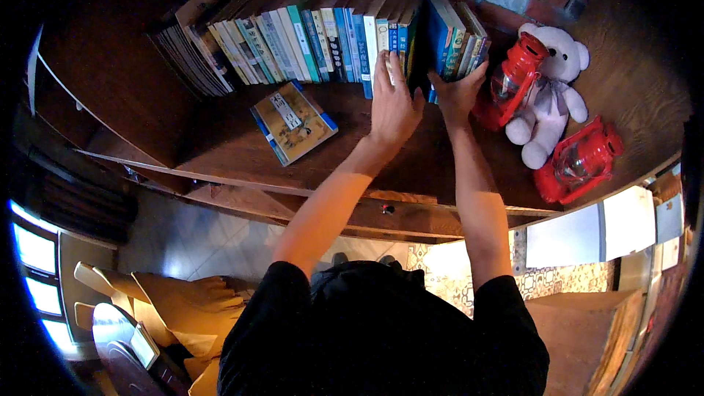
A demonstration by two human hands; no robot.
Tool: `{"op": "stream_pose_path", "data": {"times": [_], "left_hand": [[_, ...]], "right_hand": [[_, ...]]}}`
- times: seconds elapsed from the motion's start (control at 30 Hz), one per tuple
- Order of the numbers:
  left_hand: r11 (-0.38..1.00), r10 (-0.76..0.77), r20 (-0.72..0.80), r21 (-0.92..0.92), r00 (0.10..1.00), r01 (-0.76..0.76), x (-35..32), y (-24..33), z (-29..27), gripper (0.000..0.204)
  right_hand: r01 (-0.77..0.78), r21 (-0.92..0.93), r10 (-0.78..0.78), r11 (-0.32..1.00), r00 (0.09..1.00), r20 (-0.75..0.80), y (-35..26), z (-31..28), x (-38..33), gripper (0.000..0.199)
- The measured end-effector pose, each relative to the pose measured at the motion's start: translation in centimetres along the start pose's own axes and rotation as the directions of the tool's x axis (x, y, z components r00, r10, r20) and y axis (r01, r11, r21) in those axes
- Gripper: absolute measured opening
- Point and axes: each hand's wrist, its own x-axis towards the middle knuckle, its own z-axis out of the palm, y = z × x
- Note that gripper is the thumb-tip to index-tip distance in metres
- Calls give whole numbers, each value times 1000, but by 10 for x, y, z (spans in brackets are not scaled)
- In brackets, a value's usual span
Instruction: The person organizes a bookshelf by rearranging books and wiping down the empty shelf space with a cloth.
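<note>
Pale teddy bear beside red lanterns

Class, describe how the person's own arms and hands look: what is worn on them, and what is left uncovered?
The person wears a plain black top with short sleeves ending near the elbows. The forearms are uncovered. The left hand and right hand are both bare, fingers included.

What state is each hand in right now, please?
Left hand: open, fingers at white and blue upright book spines.
Right hand: spread across blue and tan upright books; grip cannot be told.
</note>
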Motion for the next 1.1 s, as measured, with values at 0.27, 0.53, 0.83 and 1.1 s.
{"op": "stream_pose_path", "data": {"times": [0.27,0.53,0.83,1.1], "left_hand": [[980,-196,-256,-33,947,194,15,21,42,96],[951,-299,-249,3,921,309,47,17,40,82],[851,-445,-58,-338,893,402,20,10,15,52],[291,-814,104,-779,571,556,-58,8,-159,39]], "right_hand": [[-2,-19,2,1000,999,44,-4,-5,-1,122],[-22,-47,20,999,999,-32,-8,-1,-2,121],[19,46,-18,999,1000,-17,-2,-4,-3,114],[-97,0,97,995,995,2,-8,-1,-1,116]]}}
